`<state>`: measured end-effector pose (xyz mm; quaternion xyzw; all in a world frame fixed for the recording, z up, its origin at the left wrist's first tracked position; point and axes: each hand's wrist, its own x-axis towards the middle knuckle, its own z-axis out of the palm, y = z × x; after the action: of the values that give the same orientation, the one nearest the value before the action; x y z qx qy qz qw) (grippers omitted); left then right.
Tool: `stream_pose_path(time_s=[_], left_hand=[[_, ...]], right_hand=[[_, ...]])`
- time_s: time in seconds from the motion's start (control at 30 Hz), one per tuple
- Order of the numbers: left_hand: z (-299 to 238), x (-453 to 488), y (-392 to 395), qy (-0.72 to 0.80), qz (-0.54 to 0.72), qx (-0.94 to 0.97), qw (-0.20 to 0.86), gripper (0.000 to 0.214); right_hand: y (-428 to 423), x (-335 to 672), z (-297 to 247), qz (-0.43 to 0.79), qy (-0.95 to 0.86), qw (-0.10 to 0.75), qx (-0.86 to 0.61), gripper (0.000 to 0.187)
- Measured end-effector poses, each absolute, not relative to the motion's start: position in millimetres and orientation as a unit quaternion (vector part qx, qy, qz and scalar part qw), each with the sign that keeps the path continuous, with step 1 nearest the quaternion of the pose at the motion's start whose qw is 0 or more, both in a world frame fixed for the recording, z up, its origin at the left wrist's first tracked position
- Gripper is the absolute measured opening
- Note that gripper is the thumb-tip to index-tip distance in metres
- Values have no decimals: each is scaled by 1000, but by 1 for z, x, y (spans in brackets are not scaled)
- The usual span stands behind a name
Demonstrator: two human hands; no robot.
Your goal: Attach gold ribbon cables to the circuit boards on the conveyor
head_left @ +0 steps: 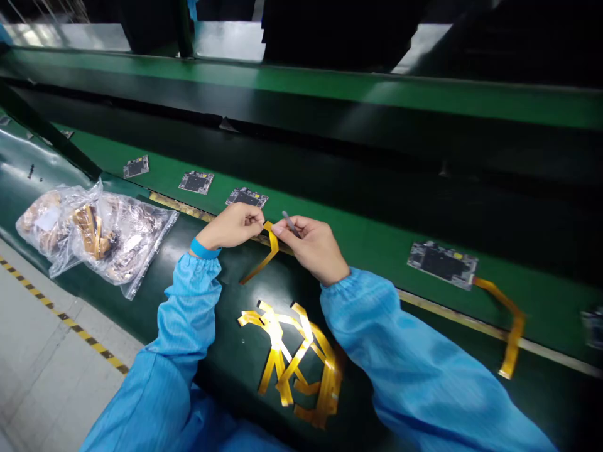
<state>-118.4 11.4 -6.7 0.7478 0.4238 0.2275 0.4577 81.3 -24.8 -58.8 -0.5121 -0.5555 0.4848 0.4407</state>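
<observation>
A yellow flex cable (271, 251) hangs between my two hands, its top end at the fingertips and its tail angled down to the left over the bench. My left hand (234, 225) is closed in a pinch right beside that top end; what its fingertips grip is hidden. Closed too, my right hand (315, 248) holds a slim grey stick-like tool (291, 224), with the thumb tip touching or almost touching the cable. Just behind my left hand lies a circuit board (247, 197) on the green belt. Nearer to me, several loose flex cables (294, 351) lie heaped.
More boards, one here (195, 182) and another (135, 167), lie along the belt (358, 235). At right, a board (443, 263) has a flex cable (513, 320) overhanging the belt's edge strip. Clear plastic bags (98, 232) with flex cables rest at left. A post (51, 135) stands beyond.
</observation>
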Motion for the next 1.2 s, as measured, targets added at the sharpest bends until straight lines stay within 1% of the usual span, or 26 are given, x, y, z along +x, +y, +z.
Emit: stream_pose_path(time_s=[0.23, 0.3, 0.37, 0.5, 0.67, 0.77, 0.83, 0.93, 1.07, 1.2], left_hand=[[-10, -113, 11, 442, 219, 732, 469, 10], [-11, -114, 11, 455, 225, 729, 459, 10], [-13, -116, 12, 483, 231, 732, 421, 11], [-15, -112, 18, 546, 207, 755, 298, 16], [-13, -81, 38, 591, 59, 791, 146, 16], [-11, -62, 48, 586, -39, 804, 98, 13], [-11, -54, 51, 580, -77, 807, 79, 12], [-13, -49, 53, 575, -96, 810, 68, 13], [-17, -51, 57, 562, -74, 821, 68, 11], [-20, -62, 58, 527, -33, 844, 96, 19]], right_hand=[[-25, 86, -65, 502, -559, 420, -509, 55], [-22, 91, -68, 495, -564, 422, -509, 55], [-17, 98, -72, 477, -567, 428, -518, 53], [-6, 113, -81, 447, -573, 420, -544, 50], [4, 119, -92, 450, -565, 421, -549, 42], [7, 117, -95, 438, -560, 422, -563, 33], [9, 117, -96, 424, -571, 412, -570, 25], [9, 117, -94, 399, -589, 398, -579, 20], [10, 115, -90, 370, -602, 379, -597, 16], [13, 110, -86, 360, -600, 341, -628, 15]])
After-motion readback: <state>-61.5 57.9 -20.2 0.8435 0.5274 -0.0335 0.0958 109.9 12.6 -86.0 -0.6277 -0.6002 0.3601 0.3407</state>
